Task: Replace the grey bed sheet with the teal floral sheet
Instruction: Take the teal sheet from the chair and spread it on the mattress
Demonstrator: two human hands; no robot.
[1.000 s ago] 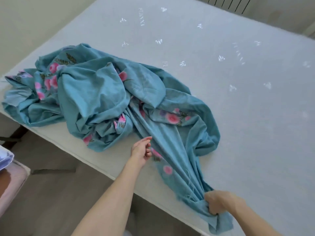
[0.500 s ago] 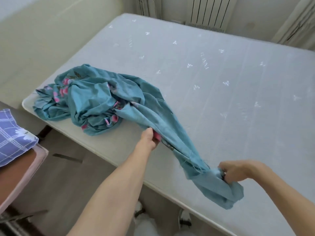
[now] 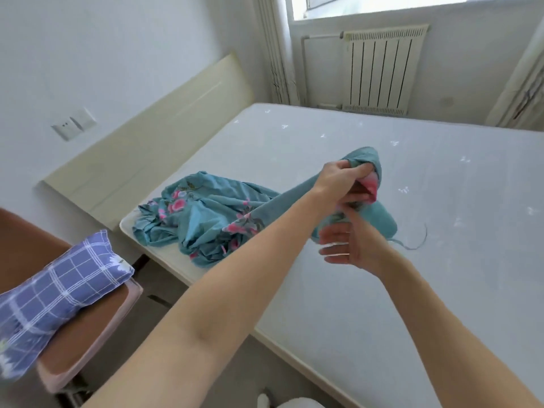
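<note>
My left hand [image 3: 343, 179] grips a raised end of the teal floral sheet [image 3: 206, 213], the rest bunched on the bare mattress [image 3: 382, 290] near the headboard [image 3: 141, 145]. My right hand [image 3: 350, 245] hovers just below with fingers spread, its thumb touching the fabric.

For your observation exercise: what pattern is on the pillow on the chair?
The pillow has a white grid check with white flowers on blue-purple, shown in the head view.
</note>
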